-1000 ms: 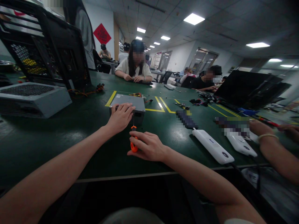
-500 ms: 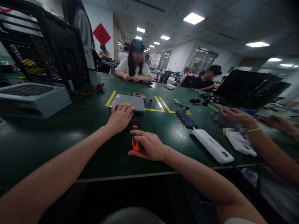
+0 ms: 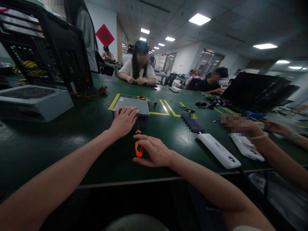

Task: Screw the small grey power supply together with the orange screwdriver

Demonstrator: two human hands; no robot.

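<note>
While grey metal box [image 3: 142, 105] on green tbl [image 3: 101, 166] is touched by L hand [image 3: 124, 121] (fingers outstretched o/ top), orange screwdriver [image 3: 139, 151] is held in R hand [image 3: 155, 151] — shaft pointed twd box's near side.

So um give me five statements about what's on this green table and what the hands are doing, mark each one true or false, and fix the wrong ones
1. The right-hand grip is on an orange-and-black screwdriver. True.
2. The left-hand grip is raised well clear of everything. False: the left-hand grip rests on a grey metal box.
3. The screwdriver's shaft points toward the near side of that box. True.
4. Only one grey metal box is on the green table. False: a second grey box with a perforated top sits at the left.
5. A white device lies to the right of the right-hand grip. True.
</note>
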